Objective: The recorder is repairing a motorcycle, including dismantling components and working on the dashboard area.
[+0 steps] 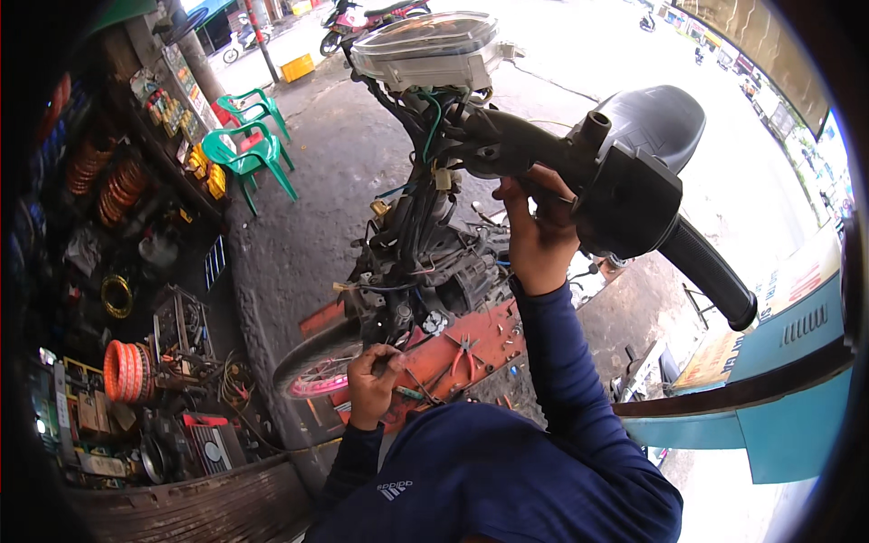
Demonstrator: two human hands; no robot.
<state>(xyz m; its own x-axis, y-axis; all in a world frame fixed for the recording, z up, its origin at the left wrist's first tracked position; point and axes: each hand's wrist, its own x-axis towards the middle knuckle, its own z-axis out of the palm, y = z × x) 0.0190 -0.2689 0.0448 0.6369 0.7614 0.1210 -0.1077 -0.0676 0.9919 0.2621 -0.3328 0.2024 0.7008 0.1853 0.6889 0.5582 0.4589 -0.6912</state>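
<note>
A stripped motorbike front end (425,253) stands before me, with wiring, a clear-covered instrument cluster (425,50) and a handlebar with black switch housing (625,208) and rubber grip (711,271). My right hand (539,231) reaches up under the handlebar, fingers wrapped round its underside beside the switch housing. My left hand (371,385) is lower, beside the front wheel (290,371), thumb and forefinger pinched on something thin that I cannot make out. Below, pliers (462,357), bolts and other small items lie on a red metal platform (489,330).
A cluttered stall (118,271) of parts, rims and tools lines the left. Green plastic chairs (258,158), a yellow crate (299,68) and a parked motorbike (333,36) stand behind. A blue cabinet (787,425) with a wooden edge is at my right.
</note>
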